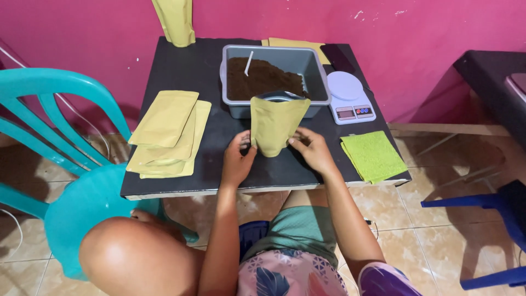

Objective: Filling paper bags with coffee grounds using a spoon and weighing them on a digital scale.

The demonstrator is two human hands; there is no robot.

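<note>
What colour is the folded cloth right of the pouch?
Lime green folded cloth, plain; clearest in the head view.

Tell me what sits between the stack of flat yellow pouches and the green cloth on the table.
In the head view, the upright yellow pouch stands between them, held at its base by the left hand and right hand, on the black table.

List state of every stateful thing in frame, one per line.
standing pouch: upright, mouth open, held at base by both hands
left hand: gripping pouch's lower left
right hand: gripping pouch's lower right
grey tub: partly filled with brown powder, white scoop handle sticking out
flat pouches: stacked, lying flat
kitchen scale: platform bare, display unreadable
green cloth: folded, flat
</note>
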